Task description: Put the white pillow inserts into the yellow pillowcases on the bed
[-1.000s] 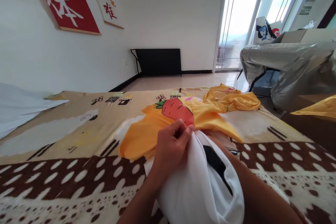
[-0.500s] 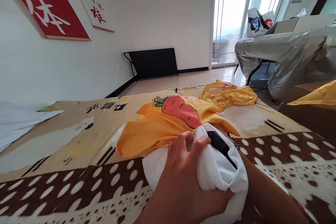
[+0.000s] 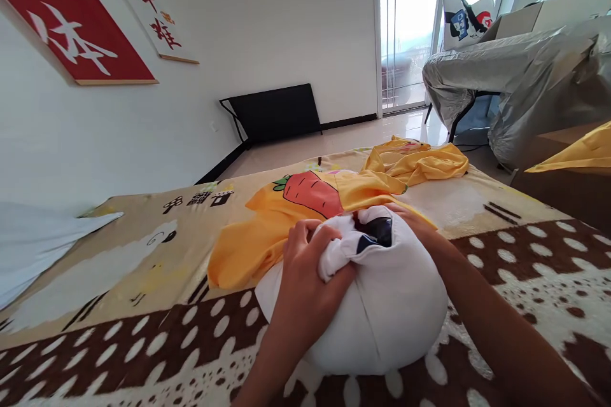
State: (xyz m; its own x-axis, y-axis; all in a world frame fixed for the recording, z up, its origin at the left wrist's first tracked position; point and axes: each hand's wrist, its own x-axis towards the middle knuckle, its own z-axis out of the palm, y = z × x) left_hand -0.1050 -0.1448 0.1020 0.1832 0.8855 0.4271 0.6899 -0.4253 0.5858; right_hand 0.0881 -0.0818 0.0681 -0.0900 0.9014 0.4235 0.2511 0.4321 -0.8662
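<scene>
The white bundle point(image 3: 386, 318), a rounded, plump piece of cloth, sits on the patterned blanket point(image 3: 520, 261) with both hands on it. A seam runs down its near face, and its opening gapes at the top, showing something dark point(image 3: 379, 229) within; what that is, I cannot tell.

The left hand point(image 3: 312, 264) is at the left side of the bundle. Its grip is narrow: the thumb and the curled fingers close around a gathered roll of white fabric at the left edge of the opening. The right hand point(image 3: 413, 222) is at the far right side of the bundle, with the forearm lying along the bundle's right flank. Most of its fingers are hidden behind the bundle's rim, so I cannot tell how far open they are or whether they pinch the fabric.

Just beyond the bundle lies a crumpled yellow cloth point(image 3: 252, 248), spreading to its left and far right. The large orange-red carrot print point(image 3: 312, 194) on it ends close to the bundle's opening. Well to the left of the bundle is a white cloth point(image 3: 52, 241). Far beyond the bundle, to its right, a plastic-draped counter point(image 3: 482, 70) carries a carton point(image 3: 563, 16).
</scene>
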